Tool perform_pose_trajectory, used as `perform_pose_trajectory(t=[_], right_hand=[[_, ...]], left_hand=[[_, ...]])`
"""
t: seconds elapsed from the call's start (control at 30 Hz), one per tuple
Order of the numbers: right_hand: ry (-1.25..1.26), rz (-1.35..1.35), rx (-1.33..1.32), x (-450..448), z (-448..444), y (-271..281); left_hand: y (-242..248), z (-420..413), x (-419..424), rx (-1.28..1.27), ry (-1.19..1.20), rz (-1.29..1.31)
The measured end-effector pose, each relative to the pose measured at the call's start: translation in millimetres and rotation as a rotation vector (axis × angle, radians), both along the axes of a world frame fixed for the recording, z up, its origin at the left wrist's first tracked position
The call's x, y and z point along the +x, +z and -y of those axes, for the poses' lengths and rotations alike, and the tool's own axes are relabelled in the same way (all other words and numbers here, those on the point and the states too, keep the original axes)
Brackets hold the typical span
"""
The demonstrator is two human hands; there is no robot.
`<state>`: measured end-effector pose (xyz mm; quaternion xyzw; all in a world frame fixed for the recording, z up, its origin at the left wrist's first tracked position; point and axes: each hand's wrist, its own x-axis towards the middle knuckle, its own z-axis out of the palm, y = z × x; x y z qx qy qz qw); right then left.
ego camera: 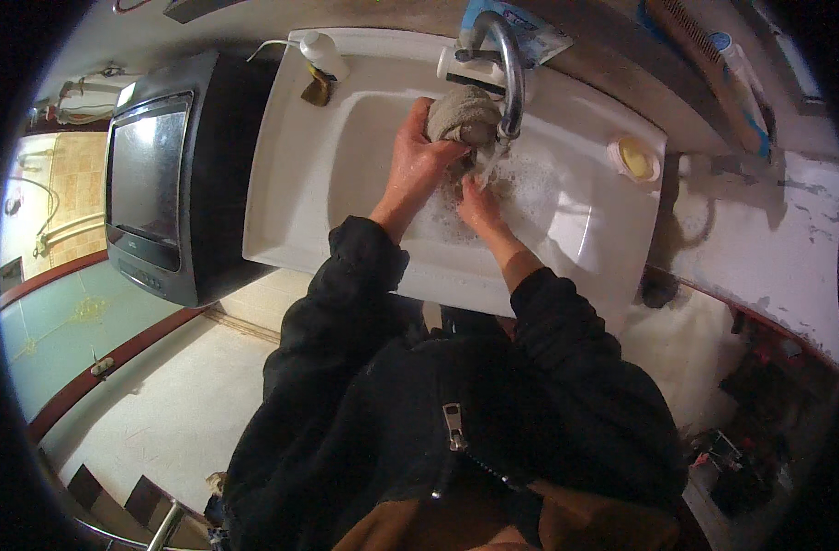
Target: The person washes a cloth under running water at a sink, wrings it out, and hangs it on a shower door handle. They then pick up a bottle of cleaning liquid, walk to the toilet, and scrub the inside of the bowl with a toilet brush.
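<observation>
A bundled grey-beige cloth, rough like towelling, is gripped in my left hand just left of the faucet spout. My thumb presses across its lower side. Below it, my right hand is low in the basin at the foamy water, its fingers pointing up towards the cloth's underside. Whether those fingers hold part of the cloth is hidden. Water runs from the curved metal faucet beside the cloth, down near my right fingertips. The white sink holds sudsy water.
On the sink's back ledge stand a white bottle and a small brush. A yellow soap bar lies in a dish at the right corner. A black front-loading appliance stands against the left side. A comb and a tube are at upper right.
</observation>
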<state>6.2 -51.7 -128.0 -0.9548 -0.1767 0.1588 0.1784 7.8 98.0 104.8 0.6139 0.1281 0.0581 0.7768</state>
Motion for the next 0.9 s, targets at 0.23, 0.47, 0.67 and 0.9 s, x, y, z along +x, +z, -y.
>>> perform_pose_trajectory(t=[0.23,0.47,0.67,0.9], right_hand=[[-0.197,-0.227,-0.127,11,-15,1],[-0.274,-0.311,-0.093,16,-25,15],[-0.275,-0.239,0.062,16,-17,17],[-0.393,-0.227,0.223,11,-17,12]], left_hand=[[8,-4,-4,0.018,0.042,-0.016],[-2,6,-4,0.065,0.069,-0.107],[-11,19,3,0.057,0.049,-0.106],[-16,24,5,0.191,0.054,-0.123]])
